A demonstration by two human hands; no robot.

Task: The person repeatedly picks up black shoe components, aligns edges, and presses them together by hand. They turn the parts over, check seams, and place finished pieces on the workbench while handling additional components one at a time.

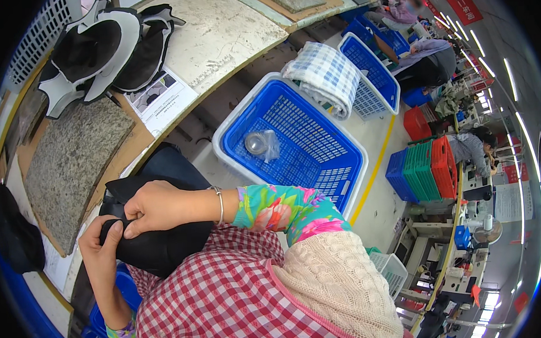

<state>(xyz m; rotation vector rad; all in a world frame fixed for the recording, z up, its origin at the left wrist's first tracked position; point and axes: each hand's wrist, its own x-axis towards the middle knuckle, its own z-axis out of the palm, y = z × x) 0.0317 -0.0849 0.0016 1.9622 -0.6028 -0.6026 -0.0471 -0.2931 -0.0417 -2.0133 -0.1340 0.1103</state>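
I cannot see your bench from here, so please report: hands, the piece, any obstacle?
Left hand and right hand both pinch the black piece in the lap. Blue basket beside, apart. Nothing between.

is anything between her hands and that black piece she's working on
Nothing visible. The left hand and right hand both pinch the black piece directly, held over the lap.

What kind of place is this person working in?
Most likely a garment or footwear factory floor. Black-and-white cut pieces are stacked on the workbench, blue plastic baskets stand alongside, and other workers sit at rows of stations under long strip lights.
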